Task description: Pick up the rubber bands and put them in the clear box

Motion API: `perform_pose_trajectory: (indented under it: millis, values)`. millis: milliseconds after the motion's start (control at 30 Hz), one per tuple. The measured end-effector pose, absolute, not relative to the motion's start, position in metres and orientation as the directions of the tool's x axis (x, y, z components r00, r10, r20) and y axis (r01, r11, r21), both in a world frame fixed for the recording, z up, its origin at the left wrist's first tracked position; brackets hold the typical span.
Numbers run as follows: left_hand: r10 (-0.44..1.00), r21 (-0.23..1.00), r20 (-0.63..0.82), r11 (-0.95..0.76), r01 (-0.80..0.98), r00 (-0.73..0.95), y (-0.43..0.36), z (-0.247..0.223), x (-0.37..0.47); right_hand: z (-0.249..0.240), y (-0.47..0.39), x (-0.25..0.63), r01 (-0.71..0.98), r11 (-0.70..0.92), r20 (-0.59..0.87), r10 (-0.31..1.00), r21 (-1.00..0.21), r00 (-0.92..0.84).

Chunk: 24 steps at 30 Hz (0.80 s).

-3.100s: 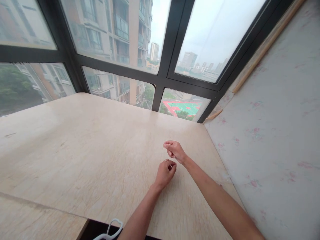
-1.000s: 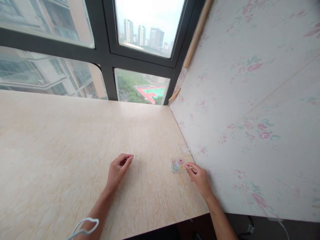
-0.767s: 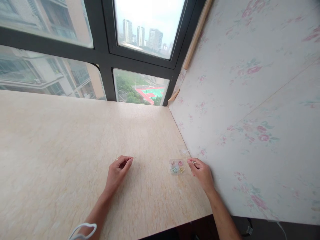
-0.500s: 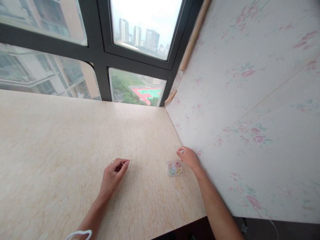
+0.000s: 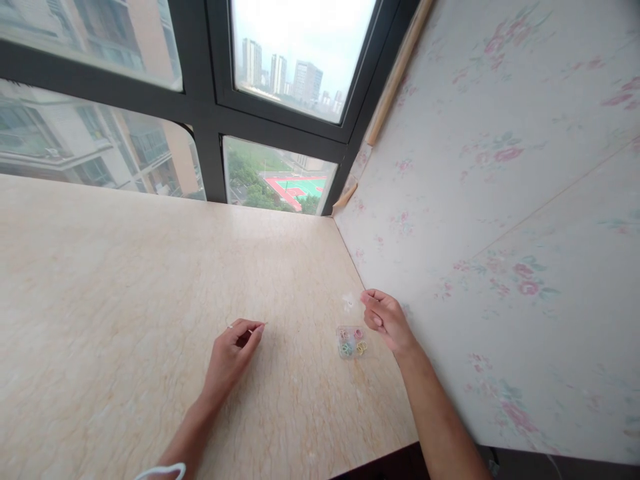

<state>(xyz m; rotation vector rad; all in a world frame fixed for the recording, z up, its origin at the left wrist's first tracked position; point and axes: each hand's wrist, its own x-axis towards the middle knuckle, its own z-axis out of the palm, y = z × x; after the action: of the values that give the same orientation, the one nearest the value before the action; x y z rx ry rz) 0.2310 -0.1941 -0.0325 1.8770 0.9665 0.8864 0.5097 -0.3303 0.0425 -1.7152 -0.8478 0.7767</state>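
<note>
My left hand (image 5: pixel 234 348) rests on the left of the tabletop with thumb and forefinger pinched. A tiny tip shows at the fingers, too small to name. On the right, my right hand (image 5: pixel 387 320) is closed, thumb against forefinger; whether anything is between them I cannot make out. Just below and left of it lies a small clear divided box (image 5: pixel 352 344), with pink rings (image 5: pixel 359 333), yellow rings (image 5: pixel 361 347) and green rings (image 5: pixel 346 349) in separate compartments. A small whitish, see-through item (image 5: pixel 349 302) lies beside my right fingertips.
The beige marbled tabletop (image 5: pixel 150 280) runs back to a dark window frame (image 5: pixel 280 120). A flower-patterned wall (image 5: pixel 440 220) stands close along the right side of my right arm. A dark edge (image 5: pixel 390 463) shows at the bottom. A white band (image 5: pixel 167 471) circles my left wrist.
My right hand has drawn slightly right and its fingers have curled in, leaving the whitish item in view on the tabletop. My left hand keeps its pinch. The view has shifted slightly.
</note>
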Motion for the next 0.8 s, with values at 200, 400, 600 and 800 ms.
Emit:
perform_pose_trajectory:
  millis: [200, 400, 600, 800]
  values:
    - [0.859, 0.884, 0.221, -0.376, 0.277, 0.461, -0.197, -0.035, 0.231, 0.037, -0.344, 0.494, -0.655, 0.145, -0.114, 0.935, -0.742, 0.337]
    - [0.793, 0.943, 0.227, -0.324, 0.075, 0.566, -0.225, -0.021, 0.244, 0.013, -0.341, 0.476, -0.913, -0.006, -0.064, 0.998, -0.408, 0.022]
    - [0.581, 0.890, 0.381, -0.441, -0.116, 0.719, -0.258, 0.022, 0.274, 0.008, -0.346, 0.463, -0.872, -0.147, -0.057, 0.989, -0.468, -0.136]
    - [0.535, 0.820, 0.446, -0.566, -0.088, 0.718, -0.264, 0.031, 0.287, 0.026, -0.362, 0.469, -0.618, -0.221, -0.291, 0.957, -0.754, 0.013]
